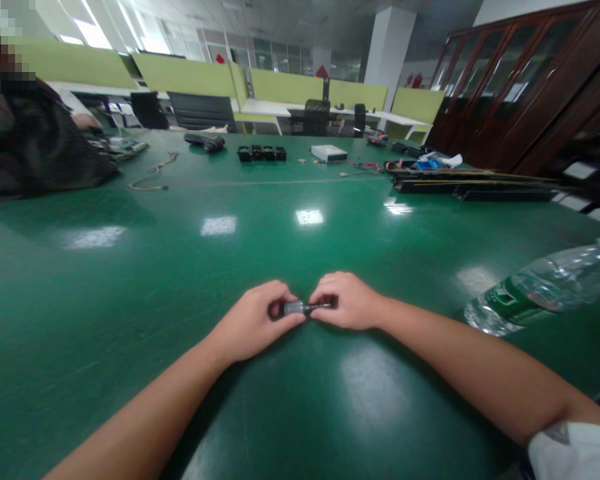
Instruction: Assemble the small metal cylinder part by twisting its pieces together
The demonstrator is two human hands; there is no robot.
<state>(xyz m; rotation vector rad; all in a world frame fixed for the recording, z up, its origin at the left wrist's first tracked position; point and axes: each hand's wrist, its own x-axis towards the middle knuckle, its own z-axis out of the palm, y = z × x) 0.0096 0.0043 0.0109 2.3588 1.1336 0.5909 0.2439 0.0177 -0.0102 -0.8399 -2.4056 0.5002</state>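
Both hands meet over the near middle of the green table, low on its surface. Between them lies a short, slim, pen-like tool with a grey barrel and a dark, narrower end pointing right. My left hand is closed, thumb and fingers pinching the grey barrel. My right hand is closed too, its fingertips pinching the dark narrow end. The fingers cover part of the tool, so its exact kind does not show.
A clear water bottle lies beyond my right forearm. Black strips are stacked at the far right. Along the far side are black blocks, a white box and a cable. Someone in dark clothing is at the left.
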